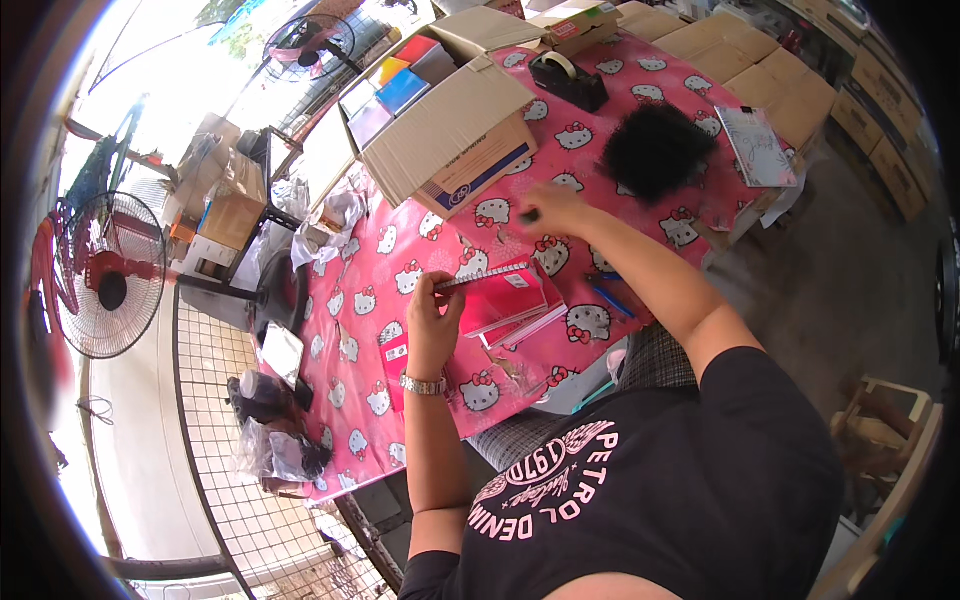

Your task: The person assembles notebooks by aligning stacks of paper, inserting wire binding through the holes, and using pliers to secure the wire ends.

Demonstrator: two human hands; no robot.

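Note:
My left hand (436, 318), with a metal watch at the wrist, pinches the left end of the spiral spine of a red notebook (505, 296). The notebook lies on a small stack of red-covered booklets with white page edges (530, 328). To the upper right of it, my right hand (558, 212) is raised over the table with its fingers closed on a small dark object (530, 215), too small to make out. More red booklets (394, 362) lie partly hidden behind my left wrist. Blue pens (612, 300) rest under my right forearm.
A pink patterned cloth (375, 265) covers the table. An open cardboard box (440, 150) with coloured items stands at the far left. Beyond my right hand are a black tape dispenser (570, 82), a fuzzy black heap (658, 150) and a pale printed notebook (755, 148). A fan (110, 280) stands left.

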